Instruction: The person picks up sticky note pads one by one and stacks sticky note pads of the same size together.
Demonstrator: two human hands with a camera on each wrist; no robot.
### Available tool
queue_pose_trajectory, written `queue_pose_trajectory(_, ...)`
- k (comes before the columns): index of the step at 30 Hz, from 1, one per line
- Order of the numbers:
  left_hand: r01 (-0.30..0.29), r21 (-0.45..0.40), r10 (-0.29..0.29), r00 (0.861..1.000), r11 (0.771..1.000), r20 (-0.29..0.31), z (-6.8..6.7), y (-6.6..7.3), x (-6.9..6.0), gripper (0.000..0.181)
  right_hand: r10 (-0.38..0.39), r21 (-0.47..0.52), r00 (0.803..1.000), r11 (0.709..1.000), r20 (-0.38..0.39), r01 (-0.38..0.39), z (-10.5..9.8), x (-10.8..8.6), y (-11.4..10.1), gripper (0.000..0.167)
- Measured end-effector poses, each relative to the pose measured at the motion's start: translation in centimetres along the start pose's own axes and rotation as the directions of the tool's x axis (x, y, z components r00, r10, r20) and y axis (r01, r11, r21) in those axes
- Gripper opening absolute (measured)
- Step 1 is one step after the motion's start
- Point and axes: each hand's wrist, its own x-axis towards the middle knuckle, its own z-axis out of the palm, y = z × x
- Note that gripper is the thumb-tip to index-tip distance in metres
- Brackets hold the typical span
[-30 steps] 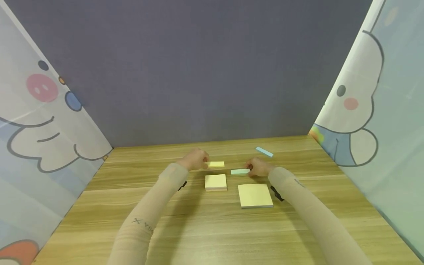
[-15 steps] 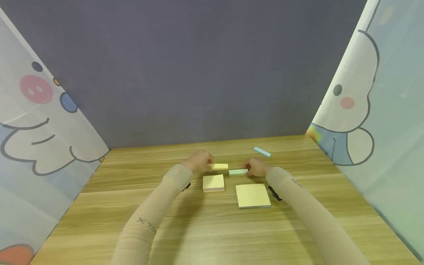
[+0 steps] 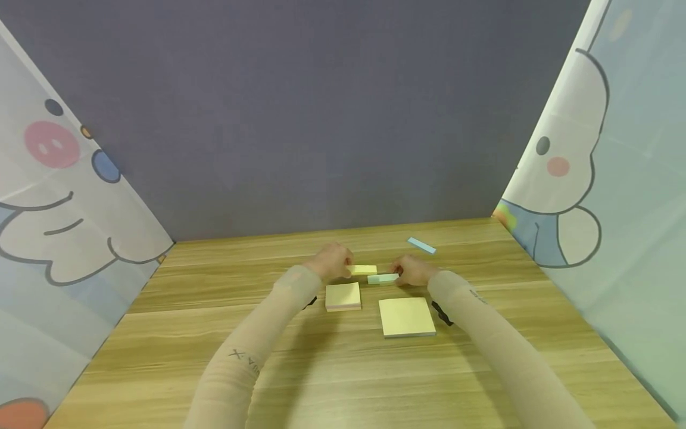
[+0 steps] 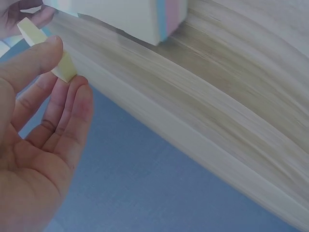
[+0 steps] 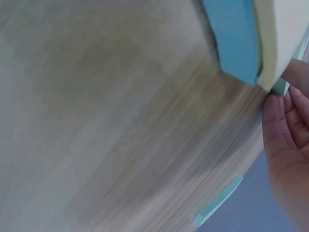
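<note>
In the head view my left hand [image 3: 332, 261] pinches one end of a narrow yellow sticky-note pad [image 3: 365, 270]. The left wrist view shows this yellow pad [image 4: 66, 69] between thumb and fingertips. To the right, my right hand [image 3: 411, 271] pinches the right end of a narrow pale green sticky-note pad [image 3: 382, 279]. The two narrow pads are close together, the yellow one slightly farther back and to the left. Only a bit of the green pad [image 5: 280, 86] shows in the right wrist view, behind a thick pad and partly hidden by the thumb.
A small square sticky-note pad [image 3: 343, 295] lies nearest me on the left, a larger square one [image 3: 407, 316] on the right. Farther back lies a narrow blue pad [image 3: 421, 245]. A dark panel [image 3: 332, 119] rises behind the wooden table [image 3: 343, 381].
My left hand has moved right with the yellow pad, bringing it nearer the green one. My right hand keeps its hold on the green pad. The whole view shifts slightly left.
</note>
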Motion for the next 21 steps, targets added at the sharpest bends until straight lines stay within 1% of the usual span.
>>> queue_pose_trajectory(4,-0.022,0.016,0.022,1.000,1.000,-0.010,0.2,0.3,0.5,0.010,-0.004,-0.003,1.000,1.000,-0.015,0.003,0.1,0.0,0.0,0.030)
queue_pose_trajectory(6,-0.016,0.030,0.016,1.000,0.999,-0.011,0.4,0.4,0.7,0.012,-0.017,-0.008,1.000,1.000,-0.023,0.016,0.1,0.1,0.1,0.031)
queue_pose_trajectory(8,-0.001,0.026,0.001,1.000,1.000,-0.006,0.5,0.6,0.8,0.015,-0.037,-0.016,0.999,0.999,-0.029,0.037,0.1,0.1,0.1,0.031)
queue_pose_trajectory(12,0.021,0.017,-0.021,1.000,1.000,0.002,0.6,0.9,0.9,0.018,-0.044,-0.010,0.999,0.999,-0.031,0.043,0.2,0.1,0.1,0.031)
queue_pose_trajectory(18,0.009,0.038,-0.008,1.000,0.999,-0.019,0.7,1.6,1.1,0.008,-0.015,0.016,0.999,1.000,-0.041,0.015,0.2,0.0,0.0,0.032)
queue_pose_trajectory(21,0.015,0.024,-0.015,1.000,1.000,0.003,0.9,1.8,1.3,0.018,-0.019,0.031,0.999,0.999,-0.041,0.020,0.4,0.1,0.1,0.031)
